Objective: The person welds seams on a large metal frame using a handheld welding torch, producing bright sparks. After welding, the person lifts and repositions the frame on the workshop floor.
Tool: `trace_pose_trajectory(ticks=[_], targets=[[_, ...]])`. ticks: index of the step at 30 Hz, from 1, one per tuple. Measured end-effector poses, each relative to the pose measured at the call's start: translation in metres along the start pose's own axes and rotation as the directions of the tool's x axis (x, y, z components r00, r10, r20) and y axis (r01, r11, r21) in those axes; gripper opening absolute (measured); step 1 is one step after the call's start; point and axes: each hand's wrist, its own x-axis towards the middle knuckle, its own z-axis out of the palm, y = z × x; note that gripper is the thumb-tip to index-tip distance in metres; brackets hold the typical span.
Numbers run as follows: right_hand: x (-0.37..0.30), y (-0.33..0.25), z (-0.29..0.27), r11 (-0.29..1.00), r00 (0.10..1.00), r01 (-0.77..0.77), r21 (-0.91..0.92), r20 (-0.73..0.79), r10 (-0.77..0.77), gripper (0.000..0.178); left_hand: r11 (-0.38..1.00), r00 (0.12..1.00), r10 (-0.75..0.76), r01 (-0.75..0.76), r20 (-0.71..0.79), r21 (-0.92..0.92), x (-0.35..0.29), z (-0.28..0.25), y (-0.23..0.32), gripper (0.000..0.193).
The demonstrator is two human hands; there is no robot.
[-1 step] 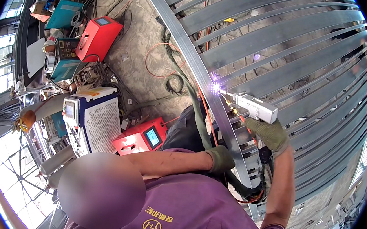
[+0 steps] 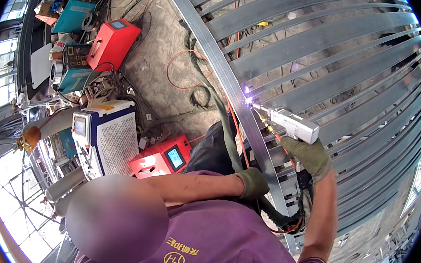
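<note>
The right hand (image 2: 309,155), in an olive-green work glove, is closed around the grip of a silver, boxy welding gun (image 2: 294,125). Its slim nozzle (image 2: 261,107) points left at the side rail (image 2: 206,40) of a slatted steel panel (image 2: 289,52), and a violet-white glare (image 2: 248,100) burns at the tip, just where a slat meets the rail. A brass-coloured fitting (image 2: 270,128) sits below the nozzle.

The left hand (image 2: 253,183), gloved alike, lies by the near stretch of the rail with its fingers curled. A dark green sleeved hose (image 2: 226,128) and a thin orange line (image 2: 239,134) run down to it — whether the fingers grip either one, I cannot tell. Beyond this hand a dark cable loops along the rail toward the gun.

The person wears a purple shirt (image 2: 221,234) with yellow lettering; a dark trouser leg (image 2: 211,149) shows beside the sleeved hose. To the left stand a white-and-blue cabinet (image 2: 116,137) with a perforated side and, next to it, a red machine (image 2: 146,167) with a lit display. Further up are a second red unit (image 2: 115,46) and two teal machines (image 2: 76,80) — loose cables spread over the concrete floor (image 2: 163,41) near them.
</note>
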Motion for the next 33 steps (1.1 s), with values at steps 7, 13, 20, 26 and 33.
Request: trace_pose_trajectory(ticks=[7,13,20,26,33], targets=[[-0.017,0.003,-0.007,1.000,0.996,0.010,0.001,-0.086,-0.010,0.038,1.000,1.000,-0.024,0.025,-0.018,0.013,0.005,0.014,-0.007,0.020],[-0.024,0.027,-0.017,0.997,0.976,0.009,0.080,-0.219,0.009,0.021,0.999,0.999,0.029,-0.028,-0.030,0.041,0.016,0.020,-0.003,0.020],[-0.037,0.047,-0.030,0.992,0.989,0.057,0.117,-0.142,-0.040,0.027,0.998,1.000,-0.021,0.022,-0.010,0.054,0.023,0.026,0.024,0.021],[-0.048,0.061,-0.041,0.986,0.986,0.142,0.088,-0.103,-0.132,0.031,0.995,0.995,-0.087,0.090,-0.053,0.040,0.042,0.049,0.039,0.022],[-0.069,0.084,-0.044,0.992,0.990,0.095,0.082,-0.115,-0.086,0.021,0.994,0.989,-0.102,0.107,-0.111,0.035,0.048,0.074,0.053,0.024]])
